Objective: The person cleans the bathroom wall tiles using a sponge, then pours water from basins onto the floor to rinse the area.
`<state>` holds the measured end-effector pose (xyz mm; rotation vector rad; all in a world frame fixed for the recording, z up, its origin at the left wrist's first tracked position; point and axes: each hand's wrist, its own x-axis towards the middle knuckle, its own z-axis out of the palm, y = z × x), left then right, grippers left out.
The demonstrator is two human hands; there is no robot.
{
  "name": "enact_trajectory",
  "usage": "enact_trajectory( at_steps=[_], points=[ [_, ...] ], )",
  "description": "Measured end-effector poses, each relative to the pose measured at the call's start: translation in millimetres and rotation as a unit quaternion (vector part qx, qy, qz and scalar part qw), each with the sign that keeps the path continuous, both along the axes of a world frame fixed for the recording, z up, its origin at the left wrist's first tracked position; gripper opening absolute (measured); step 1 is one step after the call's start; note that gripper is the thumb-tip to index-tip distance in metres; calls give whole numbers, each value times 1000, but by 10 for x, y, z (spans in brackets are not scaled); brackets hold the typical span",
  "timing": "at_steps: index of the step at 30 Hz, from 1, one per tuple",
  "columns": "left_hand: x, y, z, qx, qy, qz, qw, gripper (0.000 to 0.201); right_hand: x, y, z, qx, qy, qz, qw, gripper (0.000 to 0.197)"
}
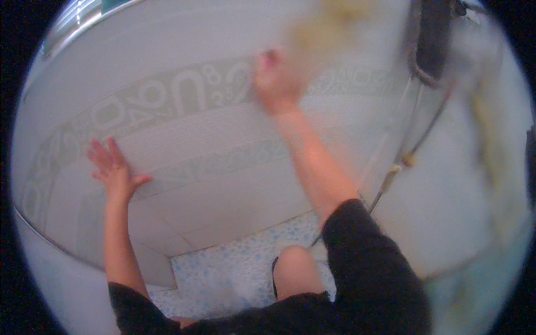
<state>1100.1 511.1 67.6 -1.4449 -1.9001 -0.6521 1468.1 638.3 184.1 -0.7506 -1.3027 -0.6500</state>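
My left hand point(114, 167) lies against the tiled wall point(223, 195), its fingers spread and thumb out to the side. Higher up, over the patterned green-grey tile band point(190, 92), my right hand point(278, 84) is closed, with the arm stretched out. A small dark spot shows at its fingers; whatever it grips is too blurred to name. A hazy yellowish smear point(329, 33) covers the view beside that hand.
Thin pipes or hoses with a brass-coloured fitting point(395, 167) run down the wall at right, below a dark box-like object point(432, 39). My bent knee point(298, 273) is over the blue-speckled floor point(223, 271). A slatted window point(75, 22) sits at upper left.
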Motion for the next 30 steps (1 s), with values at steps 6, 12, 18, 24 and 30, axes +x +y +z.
enact_trajectory(
  at_steps=[6,12,18,24,30],
  points=[
    [23,-1,20,-9,-10,9,1000,155,-805,-338,114,65,-125,65,988,26],
    [-147,-26,-57,15,6,-11,1000,153,656,94,112,-92,-44,10,995,21],
    [-87,-48,-18,8,-1,-7,1000,155,379,-42,219,-74,42,-41,996,25],
    [-259,-107,-31,12,-5,-2,1000,157,-1166,-469,371,61,-159,57,984,27],
    [-451,-302,-73,38,-13,-45,998,156,342,-122,897,90,-155,-21,984,22]
  ],
)
